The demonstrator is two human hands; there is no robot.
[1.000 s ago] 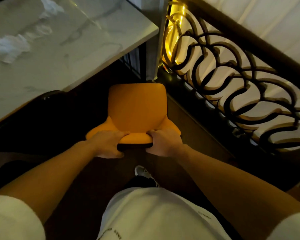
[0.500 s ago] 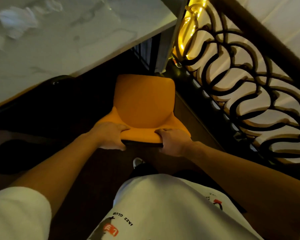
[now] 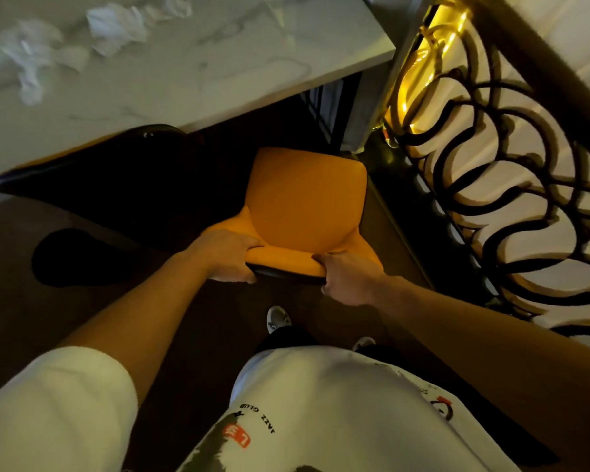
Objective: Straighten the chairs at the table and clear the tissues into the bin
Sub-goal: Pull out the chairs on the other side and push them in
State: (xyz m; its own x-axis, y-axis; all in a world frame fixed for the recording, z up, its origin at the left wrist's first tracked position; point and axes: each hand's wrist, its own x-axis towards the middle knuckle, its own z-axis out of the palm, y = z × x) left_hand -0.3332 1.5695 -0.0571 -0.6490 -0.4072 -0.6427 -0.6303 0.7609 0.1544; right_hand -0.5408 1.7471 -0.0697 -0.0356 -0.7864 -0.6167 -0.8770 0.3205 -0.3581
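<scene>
An orange chair (image 3: 304,206) stands below me, its seat near the corner of the white marble table (image 3: 218,76). My left hand (image 3: 225,255) grips the left end of the chair's backrest top. My right hand (image 3: 349,277) grips the right end. Crumpled white tissues (image 3: 116,25) lie on the table at the upper left, with another bunch (image 3: 28,59) further left. No bin is in view.
A black and gold scrolled railing (image 3: 491,165) runs close along the chair's right side, lit by yellow lights. A second dark chair (image 3: 92,172) sits tucked under the table on the left. My shoes (image 3: 278,318) stand on the dark floor behind the chair.
The chair and both hands have shifted to the right, closer to the railing and the table corner. My view has swung, so more of the table and tissues shows.
</scene>
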